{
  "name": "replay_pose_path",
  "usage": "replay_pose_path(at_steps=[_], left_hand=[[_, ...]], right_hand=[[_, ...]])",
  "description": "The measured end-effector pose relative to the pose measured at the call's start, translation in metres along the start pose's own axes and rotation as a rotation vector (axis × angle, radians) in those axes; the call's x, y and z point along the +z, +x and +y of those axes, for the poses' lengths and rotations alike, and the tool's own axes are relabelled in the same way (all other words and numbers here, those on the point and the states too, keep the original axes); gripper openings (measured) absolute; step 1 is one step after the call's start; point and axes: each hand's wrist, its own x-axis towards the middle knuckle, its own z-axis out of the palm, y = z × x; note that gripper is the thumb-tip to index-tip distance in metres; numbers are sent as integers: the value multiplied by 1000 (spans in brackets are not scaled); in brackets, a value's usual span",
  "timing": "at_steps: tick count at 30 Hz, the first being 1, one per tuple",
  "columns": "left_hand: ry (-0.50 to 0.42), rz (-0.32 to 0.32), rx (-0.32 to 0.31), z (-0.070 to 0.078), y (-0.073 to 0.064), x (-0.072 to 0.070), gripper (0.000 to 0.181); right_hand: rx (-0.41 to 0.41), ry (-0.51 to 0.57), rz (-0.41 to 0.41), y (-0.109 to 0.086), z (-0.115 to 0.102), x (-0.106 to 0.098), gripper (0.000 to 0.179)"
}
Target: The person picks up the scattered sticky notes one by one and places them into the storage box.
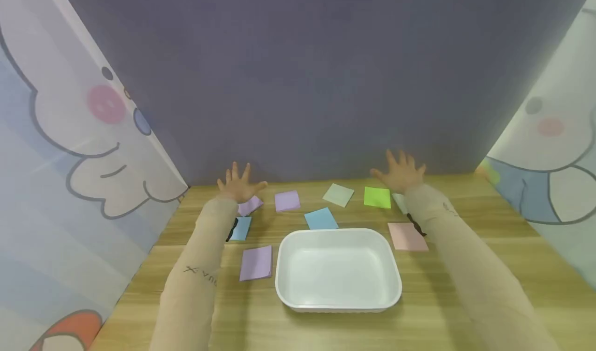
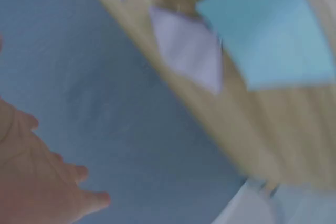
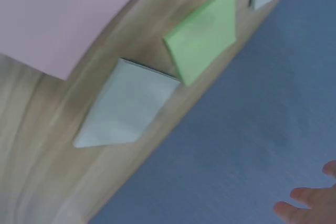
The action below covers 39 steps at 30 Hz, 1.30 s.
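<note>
Both hands reach out over the far edge of the table with fingers spread. My left hand [image 1: 238, 188] holds nothing and is nearest a purple paper square [image 1: 250, 206] and a blue one [image 1: 241, 229]. Its spread fingers also show in the left wrist view. My right hand [image 1: 401, 175], likewise holding nothing, hovers near a bright green square [image 1: 377, 198] and a pale green square [image 1: 400, 203] partly hidden by the sleeve. A white rectangular basin [image 1: 339, 309] stands between the forearms with nothing inside.
Around the basin lie a purple square [image 1: 256, 263], another purple one [image 1: 287, 201], a blue one [image 1: 321, 219], a pale green one [image 1: 338, 195] and a pink one [image 1: 407, 236]. A dark grey panel [image 1: 298, 82] rises behind the wooden table [image 1: 186, 289]; cartoon-printed walls flank it.
</note>
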Motion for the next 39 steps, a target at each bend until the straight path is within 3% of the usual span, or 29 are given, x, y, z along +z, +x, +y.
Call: replay_pose_path(at_steps=[6, 10, 14, 19, 24, 28, 33, 39], left_hand=[[62, 15, 109, -6, -7, -24, 77], [-33, -8, 158, -5, -25, -36, 69], [-213, 5, 194, -1, -50, -36, 62], [-386, 77, 233, 5, -73, -20, 48], [-517, 136, 217, 8, -92, 1, 37], [-640, 164, 227, 12, -101, 15, 28], [-797, 117, 174, 16, -109, 36, 26], [-855, 48, 140, 25, -119, 55, 30]], right_hand=[[-78, -19, 36, -7, 0, -16, 91], [-115, -10, 17, -20, 12, -18, 85], [-135, 19, 7, -32, 28, -19, 77], [-151, 36, 40, -50, 35, -26, 65], [-190, 41, 71, -61, 36, -27, 58], [-247, 61, 91, -67, 42, -26, 49], [-303, 75, 109, -75, 48, -23, 44], [-360, 43, 164, -85, 55, -17, 34]])
